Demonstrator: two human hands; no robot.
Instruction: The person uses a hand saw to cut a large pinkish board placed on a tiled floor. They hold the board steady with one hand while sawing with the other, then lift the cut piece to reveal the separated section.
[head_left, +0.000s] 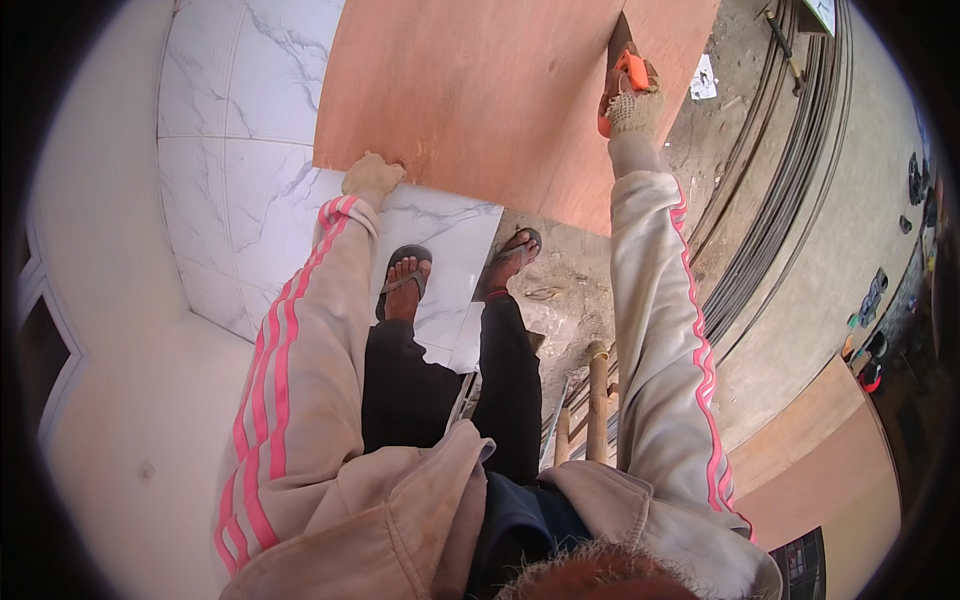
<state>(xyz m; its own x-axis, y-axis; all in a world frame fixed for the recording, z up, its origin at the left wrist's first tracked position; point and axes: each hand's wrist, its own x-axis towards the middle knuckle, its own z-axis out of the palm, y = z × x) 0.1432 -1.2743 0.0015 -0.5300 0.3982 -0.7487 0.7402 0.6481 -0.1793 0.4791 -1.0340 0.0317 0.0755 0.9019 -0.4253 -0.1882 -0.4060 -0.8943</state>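
Note:
A large reddish-brown plywood sheet (450, 90) lies in front of me, its near edge over the marble-look tiles. My right hand (636, 110), in a pale knit glove, is closed around the orange handle of a handsaw (632, 68). The dark blade points away from me, at a narrow dark gap in the right part of the sheet. At the near left edge, my left hand (373, 178) has its fingers curled over the plywood. Part of those fingers is hidden from view.
White veined tiles (195, 180) cover the left floor. Long metal rods (775, 210) run along the right, with a hammer (786, 52) across their far end. Wooden poles (597, 400) stand near my right leg. Footwear (873, 295) lies at the far right.

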